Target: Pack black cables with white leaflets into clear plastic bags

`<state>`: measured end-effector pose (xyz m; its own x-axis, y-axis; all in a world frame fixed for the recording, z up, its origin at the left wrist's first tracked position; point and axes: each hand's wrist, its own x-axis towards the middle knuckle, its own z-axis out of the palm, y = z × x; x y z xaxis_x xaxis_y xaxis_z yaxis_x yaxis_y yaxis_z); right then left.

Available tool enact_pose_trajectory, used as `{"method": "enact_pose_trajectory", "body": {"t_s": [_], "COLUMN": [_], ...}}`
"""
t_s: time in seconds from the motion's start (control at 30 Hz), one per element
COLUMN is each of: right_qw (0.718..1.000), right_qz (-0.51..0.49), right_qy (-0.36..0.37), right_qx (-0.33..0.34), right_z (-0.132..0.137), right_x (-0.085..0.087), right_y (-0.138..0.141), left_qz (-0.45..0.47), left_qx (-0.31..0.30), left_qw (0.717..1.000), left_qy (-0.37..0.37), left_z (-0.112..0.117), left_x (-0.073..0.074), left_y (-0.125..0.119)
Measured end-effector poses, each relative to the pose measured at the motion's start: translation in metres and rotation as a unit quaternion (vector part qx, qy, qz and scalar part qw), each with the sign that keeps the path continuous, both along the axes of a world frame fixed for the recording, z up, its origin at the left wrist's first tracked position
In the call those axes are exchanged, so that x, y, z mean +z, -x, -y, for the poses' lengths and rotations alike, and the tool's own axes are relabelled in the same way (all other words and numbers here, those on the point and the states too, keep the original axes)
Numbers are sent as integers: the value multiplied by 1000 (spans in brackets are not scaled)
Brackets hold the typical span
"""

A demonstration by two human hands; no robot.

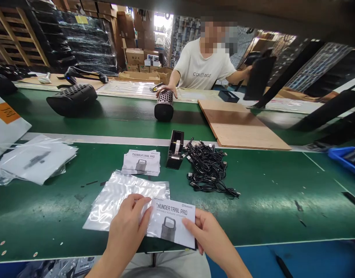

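From where I stand, the person's two hands are both closed on one printed leaflet at the near edge of the green tabletop. The left hand pinches its left end, where clear plastic meets the paper; the right hand grips its right side, thumb on top. I can't tell how far the leaflet sits inside a bag.

Flat clear bags lie beside and beyond the left hand. Past them is a leaflet stack, then a black tape dispenser with a pale roll in it, and a heap of black cables. Over to the left, a pile of plastic bags shows white sheets with a grey print through the film. At the far right, a blue bin holds dark items, too cut off to name. More filled bags sit below the tabletop's edge.

Across the way, a co-worker rests a hand on a dark perforated cylinder; behind are closed cardboard boxes, contents hidden.
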<state>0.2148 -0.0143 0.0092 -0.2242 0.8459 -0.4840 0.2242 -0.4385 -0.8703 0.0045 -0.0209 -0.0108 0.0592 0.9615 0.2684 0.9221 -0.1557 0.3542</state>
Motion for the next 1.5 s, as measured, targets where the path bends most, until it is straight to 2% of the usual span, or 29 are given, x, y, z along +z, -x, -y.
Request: {"method": "enact_pose_trajectory", "body": {"t_s": [0.13,0.3,0.5,0.57,0.67,0.73,0.8,0.83,0.87,0.93,1.0,1.03,1.07,1.1,1.17,1.2,1.27,1.33,1.4,1.5], "right_qw": [999,996,998,999,984,971,952,937,910,874,836,800,781,780,801,825,882,930,947,956], "right_qz": [-14,-48,-67,-31,87,136,203,250,319,405,476,532,558,557,513,473,364,245,189,132], "right_qy": [-12,-6,13,-18,-120,-166,-208,-229,-257,-270,-263,-261,-266,-277,-299,-299,-277,-255,-248,-253], "right_qx": [27,72,-2,25,101,105,94,82,68,-1,-69,-90,-85,-71,-69,-81,-109,-98,-75,-69], "right_z": [-13,-16,-26,-31,-39,-44,-48,-50,-50,-50,-45,-41,-37,-33,-23,-18,-11,-8,-10,-14], "right_x": [1,6,-3,-7,-7,0,11,18,24,30,26,20,14,6,-4,-6,-3,6,14,19], "right_y": [6,4,20,37,69,85,85,76,62,19,-33,-57,-77,-91,-99,-94,-69,-38,-11,11], "left_qz": [7,-31,-4,38,98,119,130,132,134,139,148,154,161,166,170,171,170,169,168,173], "left_qx": [-13,-42,-50,-55,-60,-58,-51,-46,-40,-34,-33,-32,-33,-34,-37,-38,-40,-36,-35,-34], "left_qw": [1000,999,999,998,993,991,989,989,988,986,983,982,980,979,978,978,977,976,976,975], "left_qy": [4,-3,13,22,26,27,43,55,69,89,103,108,112,114,115,115,122,130,133,134], "left_z": [3,0,-8,-9,-12,-15,-18,-19,-20,-20,-20,-20,-19,-19,-19,-19,-20,-20,-19,-19], "left_x": [1,2,10,15,18,18,15,13,11,8,8,9,11,13,17,18,21,23,23,23], "left_y": [-3,-3,1,1,1,2,4,6,7,10,10,9,8,6,3,1,-2,-3,-3,-3]}}
